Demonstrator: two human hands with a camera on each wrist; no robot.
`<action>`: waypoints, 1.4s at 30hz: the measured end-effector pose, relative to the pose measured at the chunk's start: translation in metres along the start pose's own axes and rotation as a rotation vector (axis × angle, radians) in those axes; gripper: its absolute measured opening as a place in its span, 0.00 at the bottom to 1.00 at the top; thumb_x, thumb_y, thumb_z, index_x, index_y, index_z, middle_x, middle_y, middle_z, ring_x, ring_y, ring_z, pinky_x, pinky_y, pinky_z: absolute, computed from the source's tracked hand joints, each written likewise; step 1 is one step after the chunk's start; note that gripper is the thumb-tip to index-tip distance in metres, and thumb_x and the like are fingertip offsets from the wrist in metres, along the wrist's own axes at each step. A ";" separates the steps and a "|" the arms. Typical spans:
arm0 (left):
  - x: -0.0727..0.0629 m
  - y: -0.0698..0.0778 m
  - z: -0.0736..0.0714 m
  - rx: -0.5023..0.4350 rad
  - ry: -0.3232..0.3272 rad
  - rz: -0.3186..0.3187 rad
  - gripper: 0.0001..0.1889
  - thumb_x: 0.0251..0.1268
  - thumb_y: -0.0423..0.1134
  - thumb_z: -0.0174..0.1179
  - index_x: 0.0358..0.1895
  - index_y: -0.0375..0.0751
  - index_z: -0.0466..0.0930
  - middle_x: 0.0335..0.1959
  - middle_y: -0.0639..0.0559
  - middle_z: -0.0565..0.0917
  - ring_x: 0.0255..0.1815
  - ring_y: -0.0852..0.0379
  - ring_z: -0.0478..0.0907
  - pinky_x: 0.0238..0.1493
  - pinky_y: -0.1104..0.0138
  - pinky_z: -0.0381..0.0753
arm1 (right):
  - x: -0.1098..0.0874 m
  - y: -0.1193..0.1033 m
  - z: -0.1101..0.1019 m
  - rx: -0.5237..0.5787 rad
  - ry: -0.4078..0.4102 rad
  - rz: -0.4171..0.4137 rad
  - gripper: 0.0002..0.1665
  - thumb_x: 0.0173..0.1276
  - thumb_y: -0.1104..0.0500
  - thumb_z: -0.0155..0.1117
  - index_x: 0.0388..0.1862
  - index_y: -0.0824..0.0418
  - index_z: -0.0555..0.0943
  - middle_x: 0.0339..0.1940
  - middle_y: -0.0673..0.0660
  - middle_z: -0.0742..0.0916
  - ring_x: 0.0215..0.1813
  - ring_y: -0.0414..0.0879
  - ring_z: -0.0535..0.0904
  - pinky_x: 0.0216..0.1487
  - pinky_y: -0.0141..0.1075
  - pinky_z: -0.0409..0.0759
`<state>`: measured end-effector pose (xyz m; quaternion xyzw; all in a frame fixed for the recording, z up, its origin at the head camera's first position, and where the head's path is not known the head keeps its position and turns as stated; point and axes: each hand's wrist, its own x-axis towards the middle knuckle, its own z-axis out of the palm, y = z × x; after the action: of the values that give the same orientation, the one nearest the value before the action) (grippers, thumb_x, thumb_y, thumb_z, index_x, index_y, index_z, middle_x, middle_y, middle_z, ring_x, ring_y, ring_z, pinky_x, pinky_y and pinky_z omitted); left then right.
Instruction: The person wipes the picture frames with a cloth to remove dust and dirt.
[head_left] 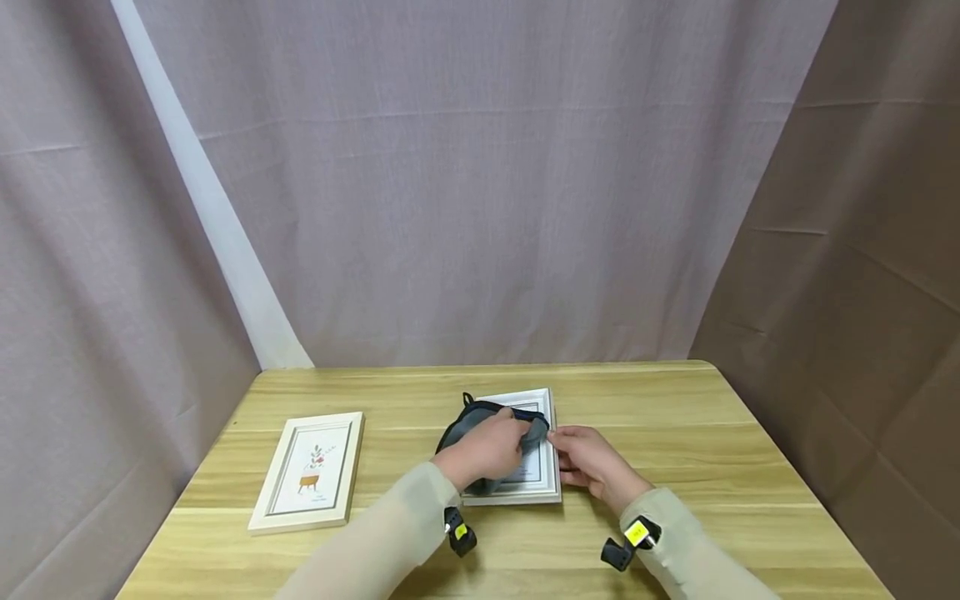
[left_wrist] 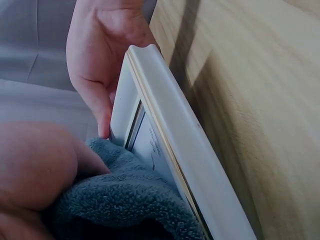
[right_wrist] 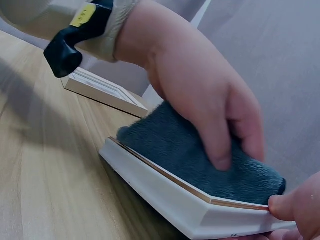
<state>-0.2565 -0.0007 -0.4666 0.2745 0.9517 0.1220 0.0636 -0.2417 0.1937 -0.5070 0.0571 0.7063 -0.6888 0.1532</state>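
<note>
A white picture frame (head_left: 554, 483) is at mid-table, partly covered by a grey-blue fluffy cloth (head_left: 459, 429) with dark edging and a small hanging loop. My left hand (head_left: 487, 450) grips the cloth and presses it onto the picture's face; in the right wrist view its thumb and fingers dig into the cloth (right_wrist: 175, 155). At the right side of the frame is my right hand (head_left: 592, 465), thumb on the top edge and fingers beneath. The left wrist view shows the frame's side (left_wrist: 175, 120) tilting up from the tabletop. The cloth hides much of the picture.
A second cream picture frame (head_left: 268, 518), with a potted-plant print, lies to the left on the wooden table (head_left: 675, 400). Grey curtains (head_left: 487, 208) hang behind the table and at the left, a brown one (head_left: 847, 292) at the right. Each wrist wears a black camera strap.
</note>
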 end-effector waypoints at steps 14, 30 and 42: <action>-0.029 0.006 -0.006 0.157 -0.037 0.140 0.19 0.78 0.32 0.62 0.66 0.45 0.89 0.37 0.56 0.85 0.40 0.61 0.73 0.41 0.71 0.76 | 0.003 -0.003 -0.006 -0.005 0.016 0.006 0.24 0.88 0.60 0.58 0.69 0.78 0.74 0.33 0.52 0.88 0.33 0.41 0.86 0.35 0.36 0.90; -0.053 -0.009 -0.013 0.157 -0.028 0.063 0.23 0.78 0.36 0.65 0.73 0.51 0.85 0.67 0.56 0.87 0.73 0.55 0.79 0.68 0.63 0.81 | 0.009 -0.007 -0.011 -0.061 0.021 -0.021 0.25 0.88 0.59 0.56 0.69 0.80 0.74 0.36 0.56 0.88 0.34 0.42 0.85 0.34 0.34 0.89; -0.074 -0.032 -0.013 0.066 0.072 0.062 0.13 0.71 0.32 0.68 0.55 0.46 0.90 0.44 0.54 0.91 0.42 0.60 0.85 0.44 0.63 0.86 | 0.013 -0.008 -0.019 -0.075 0.024 0.007 0.26 0.89 0.59 0.53 0.71 0.81 0.71 0.39 0.57 0.88 0.36 0.43 0.86 0.38 0.35 0.90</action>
<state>-0.2131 -0.0690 -0.4589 0.3012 0.9479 0.1021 0.0165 -0.2588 0.2110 -0.5032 0.0621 0.7332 -0.6605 0.1489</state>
